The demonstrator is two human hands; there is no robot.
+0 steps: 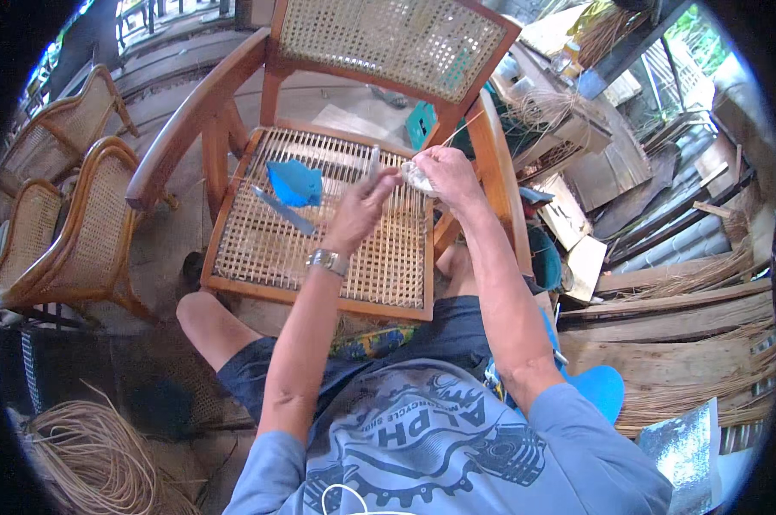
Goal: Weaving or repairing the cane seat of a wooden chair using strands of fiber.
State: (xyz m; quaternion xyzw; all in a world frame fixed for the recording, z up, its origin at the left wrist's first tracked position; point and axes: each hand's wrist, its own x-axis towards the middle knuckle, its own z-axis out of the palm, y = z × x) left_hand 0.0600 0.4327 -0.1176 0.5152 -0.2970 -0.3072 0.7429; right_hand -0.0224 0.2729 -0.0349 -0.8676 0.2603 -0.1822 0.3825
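A wooden armchair with a woven cane seat (362,257) stands in front of me. Above the seat's right half, my left hand (358,212), with a metal watch at the wrist, is closed, its fingertips reaching toward my right hand. A narrow grey blade-like piece (373,161) sticks up beside its fingers; what exactly it grips is unclear. My right hand (448,178) is closed on a crumpled whitish cloth (418,178). From behind its fingers a thin cane strand (467,126) slants up right. On the seat lie a blue piece of material (295,183) and a grey knife-like tool (283,211).
The cane backrest (384,43) rises at the far side, between wooden armrests (203,112). Finished cane chairs (92,223) stand at left. A coil of cane strands (92,459) lies lower left. At right are planks (671,305), a green bucket (542,257) and loose strands.
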